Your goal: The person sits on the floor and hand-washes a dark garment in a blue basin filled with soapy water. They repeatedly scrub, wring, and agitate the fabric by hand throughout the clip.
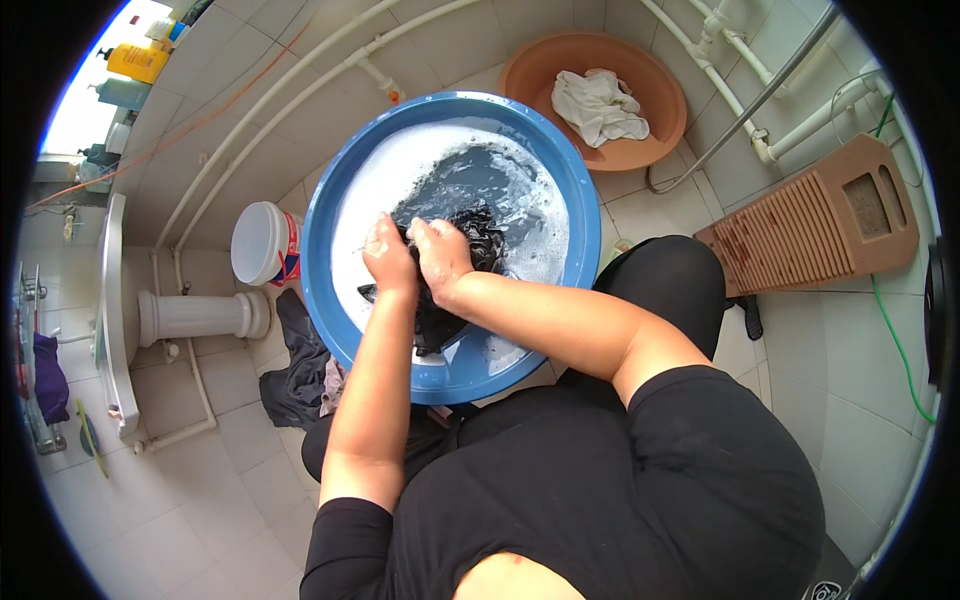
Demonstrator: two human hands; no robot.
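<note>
A large blue basin (592, 235) full of soapy water stands before my knees, white suds (375, 180) covering much of the surface. Over its near half, my left hand (389, 258) and my right hand (442, 258) come side by side, both closed on a wet black cloth (436, 325). It looks like a garment, but its kind cannot be made out. Part of the cloth hangs below my hands toward the near rim; another part lies in the water just right of my right hand. The fingertips are partly hidden by the cloth.
An orange-brown basin (525, 75) with a white cloth (598, 105) sits at the far right. A brown washboard (800, 215) leans at the right wall. Left of the blue basin are a white bucket (258, 245), dark clothes (297, 350) on the floor and a pedestal sink (200, 315).
</note>
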